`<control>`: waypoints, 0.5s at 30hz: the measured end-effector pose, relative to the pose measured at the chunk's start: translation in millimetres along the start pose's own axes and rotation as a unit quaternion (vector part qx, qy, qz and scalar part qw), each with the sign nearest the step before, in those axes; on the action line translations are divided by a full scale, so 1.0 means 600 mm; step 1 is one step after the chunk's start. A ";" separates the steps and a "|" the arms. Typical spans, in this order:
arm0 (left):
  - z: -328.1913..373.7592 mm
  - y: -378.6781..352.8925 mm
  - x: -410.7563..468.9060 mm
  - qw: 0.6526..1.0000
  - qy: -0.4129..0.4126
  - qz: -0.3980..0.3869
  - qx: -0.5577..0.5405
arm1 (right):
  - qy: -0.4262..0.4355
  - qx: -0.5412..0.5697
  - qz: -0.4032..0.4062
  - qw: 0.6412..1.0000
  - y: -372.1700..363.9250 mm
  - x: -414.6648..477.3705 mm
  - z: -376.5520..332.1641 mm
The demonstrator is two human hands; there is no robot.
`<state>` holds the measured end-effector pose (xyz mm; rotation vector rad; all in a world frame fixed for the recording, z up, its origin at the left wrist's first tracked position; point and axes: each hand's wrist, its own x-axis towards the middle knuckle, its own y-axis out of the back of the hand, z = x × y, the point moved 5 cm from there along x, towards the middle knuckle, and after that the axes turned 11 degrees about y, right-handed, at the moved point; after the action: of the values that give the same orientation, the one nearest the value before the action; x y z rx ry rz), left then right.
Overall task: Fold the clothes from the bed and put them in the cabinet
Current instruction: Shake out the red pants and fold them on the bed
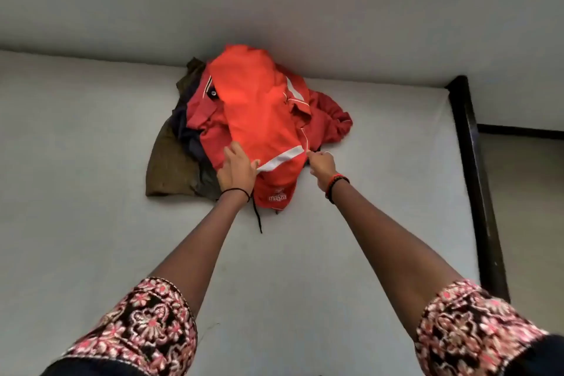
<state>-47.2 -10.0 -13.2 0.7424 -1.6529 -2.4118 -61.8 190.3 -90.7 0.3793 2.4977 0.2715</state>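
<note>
A heap of clothes lies on the bed (pixel 91 238) against the far wall. On top is a bright orange shirt (pixel 259 107) with a white stripe and a white logo near its lower hem. Under it lie a darker red garment (pixel 329 119), a dark navy piece (pixel 183 128) and an olive-brown garment (pixel 168 168). My left hand (pixel 236 169) rests on the orange shirt's left edge, thumb at the white stripe and fingers spread. My right hand (pixel 322 166) pinches the shirt's right edge at the end of the stripe. A black cord (pixel 258 217) trails from the heap.
The bed has a plain pale grey sheet. A pale wall (pixel 274 9) rises right behind the heap. The bed's dark frame (pixel 476 177) runs down the right side, with floor (pixel 528 207) beyond it. No cabinet is in view.
</note>
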 end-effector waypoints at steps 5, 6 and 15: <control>-0.003 -0.027 0.046 0.999 -0.004 -0.025 0.029 | -0.002 0.064 0.002 0.998 -0.042 0.036 -0.004; -0.004 -0.031 0.048 0.999 -0.012 -0.025 0.026 | -0.005 0.063 0.002 0.998 -0.042 0.038 -0.002; -0.011 -0.038 0.020 0.991 -0.060 -0.102 -0.063 | 0.013 0.189 -0.052 0.981 -0.008 -0.015 -0.069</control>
<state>-50.7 -11.2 -39.9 0.7958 -1.5122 -2.7244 -79.9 178.4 -54.1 0.3936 2.5818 -0.2459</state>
